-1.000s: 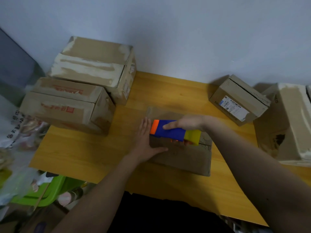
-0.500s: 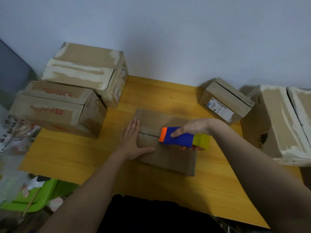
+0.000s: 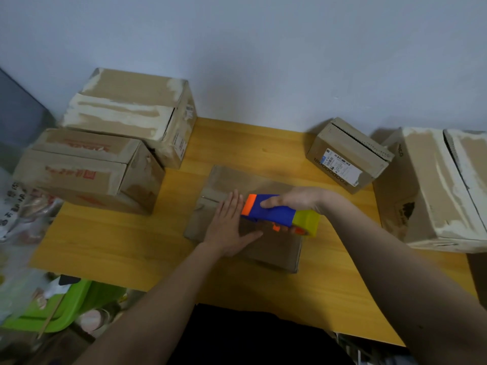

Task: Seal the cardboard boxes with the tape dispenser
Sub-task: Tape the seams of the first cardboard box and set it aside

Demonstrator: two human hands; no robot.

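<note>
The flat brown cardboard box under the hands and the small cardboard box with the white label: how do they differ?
The flat brown cardboard box lies low at the wooden table's middle, pressed by the left hand; the small labelled cardboard box stands taller, tilted, untouched near the wall. Both are brown cardboard.

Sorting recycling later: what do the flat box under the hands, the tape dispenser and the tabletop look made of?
Flat box: plain brown cardboard, matte, with creased flaps.
Tape dispenser: likely moulded plastic, given its solid blue, orange and yellow parts with a slight sheen.
Tabletop: wood or wood-look laminate, yellow-orange, smooth, with faint grain lines; which one is unclear.
</note>
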